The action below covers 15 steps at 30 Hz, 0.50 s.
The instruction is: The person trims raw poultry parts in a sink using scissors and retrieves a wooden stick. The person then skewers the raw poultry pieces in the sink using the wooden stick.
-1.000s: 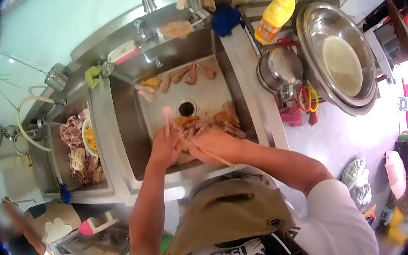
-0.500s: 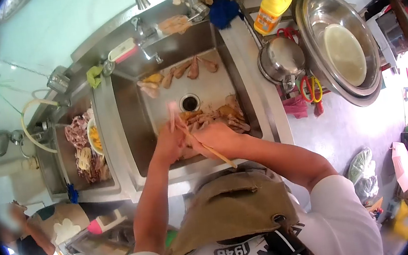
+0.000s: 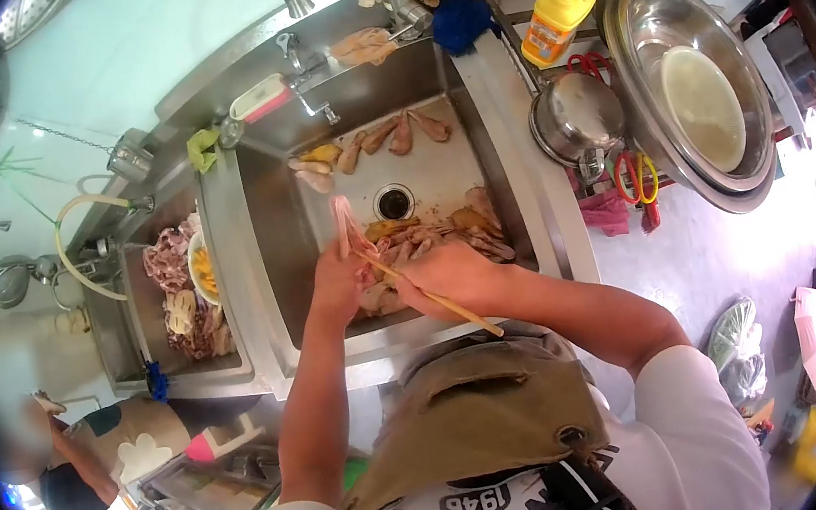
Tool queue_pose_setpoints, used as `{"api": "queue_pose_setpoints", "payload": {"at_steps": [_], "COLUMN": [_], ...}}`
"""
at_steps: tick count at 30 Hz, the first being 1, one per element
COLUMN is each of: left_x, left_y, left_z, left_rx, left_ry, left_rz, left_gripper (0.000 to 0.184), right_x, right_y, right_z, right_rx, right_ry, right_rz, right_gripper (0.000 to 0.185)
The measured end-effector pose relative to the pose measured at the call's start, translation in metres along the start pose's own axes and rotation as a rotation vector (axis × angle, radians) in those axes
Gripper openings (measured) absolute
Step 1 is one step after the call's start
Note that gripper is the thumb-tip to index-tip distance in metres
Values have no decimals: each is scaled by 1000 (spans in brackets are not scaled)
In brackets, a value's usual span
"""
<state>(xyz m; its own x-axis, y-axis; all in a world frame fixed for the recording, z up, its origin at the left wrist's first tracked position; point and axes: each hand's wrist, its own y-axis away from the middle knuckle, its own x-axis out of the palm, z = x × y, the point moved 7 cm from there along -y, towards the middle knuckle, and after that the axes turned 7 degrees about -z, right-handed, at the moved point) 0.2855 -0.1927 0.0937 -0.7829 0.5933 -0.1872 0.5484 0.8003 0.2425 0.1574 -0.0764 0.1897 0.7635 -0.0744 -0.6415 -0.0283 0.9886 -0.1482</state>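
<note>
Over the near part of the right sink basin point(image 3: 275, 240), my left hand point(image 3: 339, 281) is closed round a strip of pale pink meat point(image 3: 348, 223), which sticks up past the fingers. My right hand point(image 3: 446, 279) is closed on a thin wooden stick point(image 3: 454, 308); one end points at the meat, the other towards my body. A pile of raw poultry pieces point(image 3: 470, 228) lies beyond and beside my hands, below the drain point(image 3: 393, 202). Several cone-shaped pieces point(image 3: 401, 136) lie in a row at the basin's far side.
The left basin holds raw meat point(image 3: 169, 260) and a white bowl of yellow pieces point(image 3: 202, 268). On the right are a steel pot point(image 3: 581, 114), nested steel bowls point(image 3: 760, 164), a yellow bottle point(image 3: 561, 11) and scissors point(image 3: 648, 177). Another person point(image 3: 84, 458) is at lower left.
The camera view has shifted slightly, so the scene sits further right. Both hands keep their grip on the meat and the stick, with only small movement between them.
</note>
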Motion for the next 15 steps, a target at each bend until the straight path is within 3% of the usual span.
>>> {"api": "queue_pose_setpoints", "payload": {"at_steps": [7, 12, 15], "left_x": [-2, 11, 10], "left_y": [-1, 2, -3], "left_z": [12, 20, 36], "left_rx": [64, -382, -364], "left_ry": [-34, 476, 492], "left_rz": [-13, -25, -102], "left_gripper": [17, 29, 28], "right_x": [2, 13, 26], "right_y": [-3, -12, -10], "right_z": [9, 18, 15], "right_rx": [-90, -201, -259], "right_ry": [93, 203, 303], "right_rz": [54, 154, 109], "right_gripper": [20, 17, 16]}}
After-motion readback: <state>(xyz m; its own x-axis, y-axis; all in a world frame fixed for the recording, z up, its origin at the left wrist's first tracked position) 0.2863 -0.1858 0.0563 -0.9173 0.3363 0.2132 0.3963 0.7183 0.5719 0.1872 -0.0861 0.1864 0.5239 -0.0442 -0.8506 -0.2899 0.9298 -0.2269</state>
